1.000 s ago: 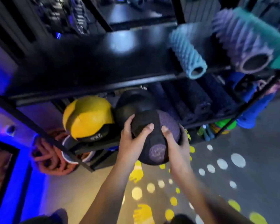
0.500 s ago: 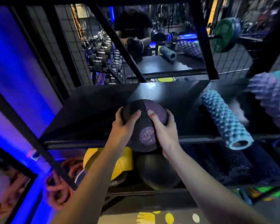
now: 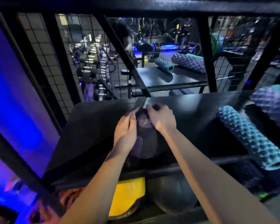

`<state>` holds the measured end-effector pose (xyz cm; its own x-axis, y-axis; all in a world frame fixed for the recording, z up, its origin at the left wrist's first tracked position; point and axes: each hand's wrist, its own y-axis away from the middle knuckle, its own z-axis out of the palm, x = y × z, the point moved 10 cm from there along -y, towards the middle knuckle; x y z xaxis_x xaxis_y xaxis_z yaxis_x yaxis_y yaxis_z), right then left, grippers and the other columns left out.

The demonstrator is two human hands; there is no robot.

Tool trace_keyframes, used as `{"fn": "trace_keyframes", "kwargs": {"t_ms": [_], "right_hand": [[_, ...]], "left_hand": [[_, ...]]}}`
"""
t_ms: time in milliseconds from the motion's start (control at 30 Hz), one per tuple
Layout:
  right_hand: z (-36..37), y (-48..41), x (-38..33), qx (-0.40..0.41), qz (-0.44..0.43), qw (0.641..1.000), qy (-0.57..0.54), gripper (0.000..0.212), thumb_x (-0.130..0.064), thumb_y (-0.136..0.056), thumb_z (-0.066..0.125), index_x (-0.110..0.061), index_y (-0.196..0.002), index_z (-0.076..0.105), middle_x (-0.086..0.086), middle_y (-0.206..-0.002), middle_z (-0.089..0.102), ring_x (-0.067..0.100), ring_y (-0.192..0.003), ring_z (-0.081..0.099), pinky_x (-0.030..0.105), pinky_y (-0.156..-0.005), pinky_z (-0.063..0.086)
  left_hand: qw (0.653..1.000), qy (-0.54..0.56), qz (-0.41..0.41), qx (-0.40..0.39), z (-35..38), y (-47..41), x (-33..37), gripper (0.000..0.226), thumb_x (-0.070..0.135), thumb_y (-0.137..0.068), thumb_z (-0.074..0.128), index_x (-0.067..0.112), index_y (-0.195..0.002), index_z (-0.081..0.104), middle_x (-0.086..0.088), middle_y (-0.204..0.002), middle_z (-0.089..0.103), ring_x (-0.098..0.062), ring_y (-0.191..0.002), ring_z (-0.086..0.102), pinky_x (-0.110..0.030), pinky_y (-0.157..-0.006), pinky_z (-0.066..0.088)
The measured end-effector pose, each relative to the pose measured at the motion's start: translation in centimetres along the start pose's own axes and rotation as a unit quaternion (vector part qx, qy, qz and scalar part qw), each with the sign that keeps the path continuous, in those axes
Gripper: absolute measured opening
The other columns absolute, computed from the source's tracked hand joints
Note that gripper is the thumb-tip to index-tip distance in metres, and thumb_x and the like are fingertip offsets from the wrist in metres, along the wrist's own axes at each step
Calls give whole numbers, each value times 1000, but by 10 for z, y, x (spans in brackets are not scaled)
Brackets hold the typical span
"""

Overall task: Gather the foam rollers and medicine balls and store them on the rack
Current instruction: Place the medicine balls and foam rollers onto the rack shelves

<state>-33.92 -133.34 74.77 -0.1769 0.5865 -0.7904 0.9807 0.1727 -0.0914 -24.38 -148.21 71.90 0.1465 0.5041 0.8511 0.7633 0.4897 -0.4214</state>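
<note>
The medicine ball (image 3: 144,143) looks heavy and roll-prone, so the fingers of left hand (image 3: 124,130) and right hand (image 3: 162,120) curl round its sides.

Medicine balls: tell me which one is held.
The purple-black ball, gripped between left hand and right hand; yellow ball and black ball sit one shelf lower.

Black-and-purple medicine ball (image 3: 147,143) on black rack shelf (image 3: 192,107), left of teal knobbed foam roller (image 3: 249,139)
</note>
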Motion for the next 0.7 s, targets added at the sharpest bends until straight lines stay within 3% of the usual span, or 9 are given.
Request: {"fn": "trace_keyframes", "kwargs": {"t_ms": [167, 300, 400, 467, 600, 700], "right_hand": [[-22, 4, 13, 121, 58, 991, -15, 42, -47, -92, 46, -17, -94, 75, 14, -100, 73, 37, -99, 67, 33, -76, 45], [-38, 3, 27, 168, 80, 982, -8, 44, -43, -96, 41, -15, -96, 75, 15, -100, 72, 37, -96, 66, 34, -75, 44], [-43, 4, 34, 173, 93, 981, 0, 47, -43, -97, 37, -15, -102, 75, 15, -106, 71, 37, -98, 64, 37, -80, 47], [-40, 4, 37, 140, 90, 986, 8, 47, -44, -101, 34, -18, -113, 72, 15, -116, 70, 37, -107, 63, 39, -89, 47], [-21, 20, 25, -68, 11, 993, 99, 52, -54, -106, 30, -31, -150, 47, 8, -149, 54, 34, -140, 45, 37, -115, 34], [-39, 48, 25, -77, -47, 968, 235, 51, -50, -107, 32, -34, -155, 36, 6, -149, 54, 34, -136, 49, 43, -110, 41]], "left_hand": [[995, 35, -61, -71, 19, -28, -8, 36, 26, -103, 42, 38, -118, 73, 18, -124, 70, -2, -122, 60, -9, -101, 38], [994, -23, -71, -79, 33, -37, -2, 42, 47, -91, 36, 48, -115, 71, 22, -124, 69, -7, -121, 61, -19, -96, 39], [991, -73, -73, -88, 40, -38, 5, 38, 47, -97, 37, 48, -119, 68, 16, -128, 68, -15, -121, 59, -23, -89, 36], [990, -79, -73, -88, 40, -40, 7, 35, 41, -101, 40, 45, -120, 69, 12, -128, 69, -19, -121, 59, -24, -89, 37], [985, -142, -76, -66, 22, -38, 0, 36, 36, -105, 38, 30, -125, 67, -7, -130, 67, -35, -122, 58, -37, -100, 43], [967, -239, -80, -36, -4, -38, 7, 36, 34, -105, 36, 15, -119, 63, -23, -120, 67, -44, -112, 62, -46, -96, 45]]}}
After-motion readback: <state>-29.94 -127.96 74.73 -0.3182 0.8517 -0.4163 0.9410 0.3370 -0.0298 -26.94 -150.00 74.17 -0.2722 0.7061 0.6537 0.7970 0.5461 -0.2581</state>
